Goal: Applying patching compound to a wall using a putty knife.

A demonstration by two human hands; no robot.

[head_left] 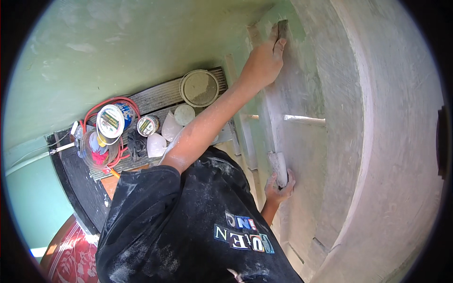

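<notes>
Dark-grey flat tool point(282, 29) sits against the wall point(302, 75), far right, gripped by our left hand point(264, 63); uneven pressure could gouge it. Nearer, our right hand's point(276, 194) fingers clasp a pale block point(277, 165), which dust could make slip.

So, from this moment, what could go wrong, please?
The left arm looks close to the pale containers on the wooden planks; lowering it might knock one. The left hand, gripping a dark piece at the wall, could slip and scrape its fingers. White powder on the black shirt suggests loose dust, which may irritate the eyes.
</notes>
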